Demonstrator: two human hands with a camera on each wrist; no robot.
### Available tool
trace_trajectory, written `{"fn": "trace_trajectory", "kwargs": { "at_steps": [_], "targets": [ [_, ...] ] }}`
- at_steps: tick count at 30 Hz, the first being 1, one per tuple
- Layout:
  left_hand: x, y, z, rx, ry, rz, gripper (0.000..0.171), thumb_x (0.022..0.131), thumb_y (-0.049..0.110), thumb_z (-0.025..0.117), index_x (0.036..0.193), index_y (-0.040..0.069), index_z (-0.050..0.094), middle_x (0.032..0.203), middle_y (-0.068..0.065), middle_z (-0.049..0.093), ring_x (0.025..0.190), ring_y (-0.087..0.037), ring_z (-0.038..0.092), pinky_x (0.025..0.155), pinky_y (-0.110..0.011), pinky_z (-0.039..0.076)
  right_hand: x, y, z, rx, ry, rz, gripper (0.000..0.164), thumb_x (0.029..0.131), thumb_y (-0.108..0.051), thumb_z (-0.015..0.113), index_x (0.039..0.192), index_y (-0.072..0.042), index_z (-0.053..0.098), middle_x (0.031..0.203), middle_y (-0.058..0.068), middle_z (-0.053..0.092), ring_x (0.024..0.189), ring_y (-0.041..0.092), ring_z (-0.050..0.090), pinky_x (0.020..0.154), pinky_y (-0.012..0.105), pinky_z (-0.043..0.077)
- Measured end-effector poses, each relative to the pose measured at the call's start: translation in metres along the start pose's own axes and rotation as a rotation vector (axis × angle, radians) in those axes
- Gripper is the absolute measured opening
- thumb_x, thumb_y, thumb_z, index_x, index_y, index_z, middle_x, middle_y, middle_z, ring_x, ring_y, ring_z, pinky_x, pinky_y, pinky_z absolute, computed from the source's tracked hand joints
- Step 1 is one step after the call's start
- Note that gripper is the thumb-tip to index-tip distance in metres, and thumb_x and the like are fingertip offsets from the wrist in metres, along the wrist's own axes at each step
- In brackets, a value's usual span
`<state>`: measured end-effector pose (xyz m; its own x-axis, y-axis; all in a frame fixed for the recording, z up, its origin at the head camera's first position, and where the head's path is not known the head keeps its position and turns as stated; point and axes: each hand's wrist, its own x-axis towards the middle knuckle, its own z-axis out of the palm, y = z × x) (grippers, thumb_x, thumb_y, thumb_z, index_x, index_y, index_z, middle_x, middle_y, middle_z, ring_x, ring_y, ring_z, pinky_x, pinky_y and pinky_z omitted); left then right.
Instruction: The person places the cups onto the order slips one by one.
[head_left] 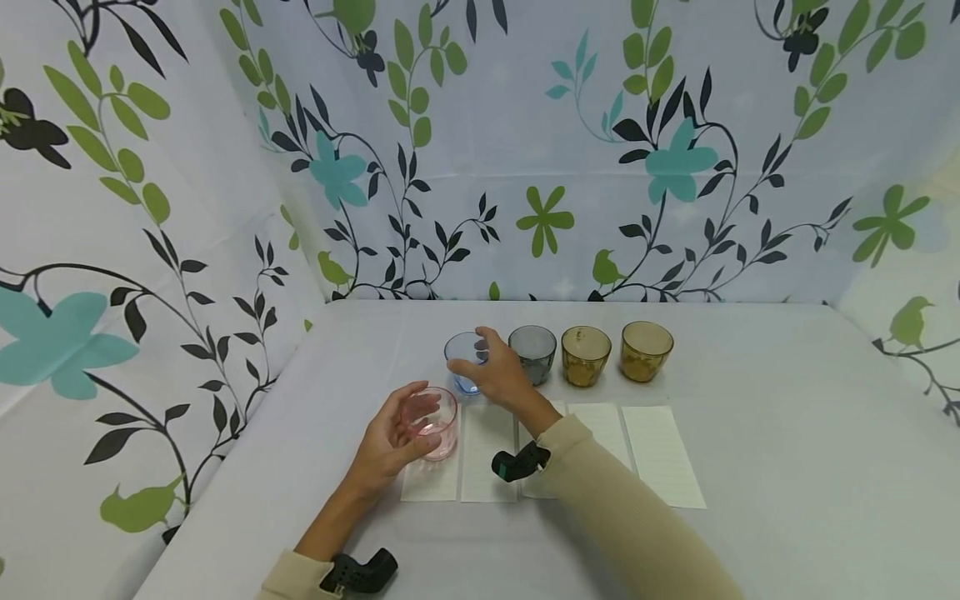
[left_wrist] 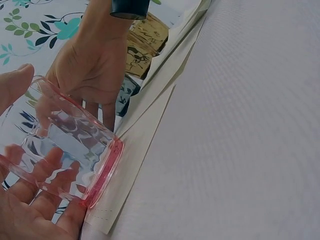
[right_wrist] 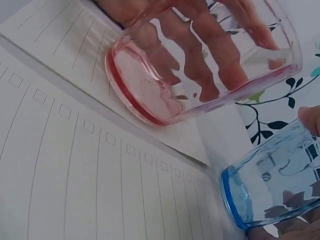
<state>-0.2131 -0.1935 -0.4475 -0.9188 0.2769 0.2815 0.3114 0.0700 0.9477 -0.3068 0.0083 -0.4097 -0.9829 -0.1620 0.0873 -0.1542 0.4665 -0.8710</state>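
My left hand (head_left: 378, 446) holds a clear pink glass (head_left: 441, 442) from its left side, thumb and fingers around its wall. In the left wrist view the pink glass (left_wrist: 102, 172) shows a thicker, deeper pink base close over a paper slip. My right hand (head_left: 504, 373) reaches across behind it and grips a light blue glass (head_left: 467, 385) between thumb and fingers. The right wrist view shows the blue glass (right_wrist: 265, 180) with its darker blue base near the paper's edge, and the pink glass (right_wrist: 150, 95) in front of my left fingers.
To the right of the blue glass stand a grey glass (head_left: 533, 354) and two amber glasses, one nearer (head_left: 585, 358) and one at the row's end (head_left: 647, 353). Several lined paper slips (head_left: 489, 467) lie side by side before them on the white table (head_left: 787, 467). Patterned cloth (head_left: 480, 167) hangs behind.
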Motion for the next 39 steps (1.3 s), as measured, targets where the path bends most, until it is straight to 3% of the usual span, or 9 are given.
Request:
{"fn": "trace_trajectory", "kwargs": {
  "at_steps": [7,17,25,32,39],
  "targets": [
    [-0.002,0.002,-0.001,-0.012,-0.003,-0.001,0.072,0.091,0.006,0.071,0.153,0.01,0.035,0.149,-0.022,0.048,0.139,-0.041,0.044,0.112,-0.026,0.042,0.001,0.002,0.006,0.029,-0.003,0.013,0.083,0.091,-0.044,0.072,0.159,-0.017,0.031,0.151,0.012,0.05,0.135,0.032,0.051,0.106,0.051,0.047],
    [0.0,-0.004,0.002,0.004,-0.012,0.005,0.071,0.091,0.006,0.07,0.152,0.007,0.035,0.147,-0.02,0.051,0.138,-0.044,0.045,0.111,-0.029,0.044,0.0,0.007,0.007,0.025,0.063,0.003,0.084,0.087,-0.042,0.077,0.155,-0.011,0.04,0.146,0.015,0.054,0.13,0.034,0.055,0.104,0.052,0.05],
    [0.001,-0.002,0.002,0.007,-0.014,0.0,0.071,0.091,0.009,0.071,0.152,0.008,0.036,0.146,-0.018,0.052,0.138,-0.041,0.046,0.11,-0.028,0.044,0.001,0.017,0.007,-0.128,0.077,-0.01,0.094,0.083,-0.036,0.084,0.158,-0.016,0.032,0.146,0.017,0.055,0.135,0.036,0.051,0.108,0.056,0.045],
    [0.004,-0.002,0.002,-0.003,-0.018,0.016,0.072,0.091,0.005,0.07,0.152,0.0,0.033,0.146,-0.022,0.051,0.137,-0.045,0.045,0.111,-0.029,0.044,0.002,0.013,0.008,-0.137,0.055,-0.017,0.092,0.082,-0.031,0.085,0.157,-0.017,0.033,0.148,0.018,0.053,0.136,0.037,0.05,0.108,0.055,0.045],
    [0.001,-0.003,0.0,0.005,-0.007,0.022,0.068,0.091,0.005,0.069,0.151,0.005,0.036,0.146,-0.026,0.05,0.136,-0.042,0.048,0.11,-0.029,0.045,0.004,0.011,0.012,-0.161,0.045,-0.022,0.091,0.082,-0.029,0.086,0.155,-0.015,0.034,0.148,0.017,0.053,0.134,0.036,0.053,0.108,0.052,0.047]
  ]
}}
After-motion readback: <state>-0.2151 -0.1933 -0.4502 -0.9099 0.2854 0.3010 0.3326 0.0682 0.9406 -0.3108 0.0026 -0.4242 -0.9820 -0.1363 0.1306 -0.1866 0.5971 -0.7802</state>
